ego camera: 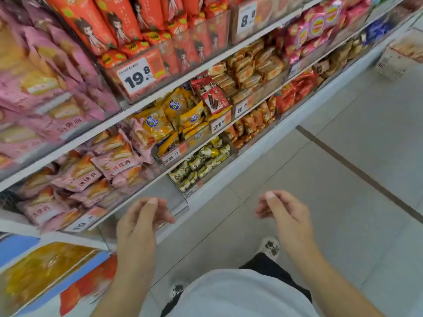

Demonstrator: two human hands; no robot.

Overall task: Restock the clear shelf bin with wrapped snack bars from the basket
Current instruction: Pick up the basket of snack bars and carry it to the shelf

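My left hand (142, 221) hovers in front of the lowest shelf, fingers loosely curled, holding nothing. Just behind its fingertips sits a clear shelf bin (177, 199) that looks empty. My right hand (285, 213) hangs over the floor to the right, also loosely curled and holding nothing. A white basket (394, 65) with wrapped pale snack packs stands on the floor at the far upper right, well away from both hands.
Shelves run diagonally from lower left to upper right, with bins of pink cake packs (91, 177), yellow packs (164, 124) and green-white candies (201, 163). Grey tiled floor (343, 202) lies to the right. My feet are below.
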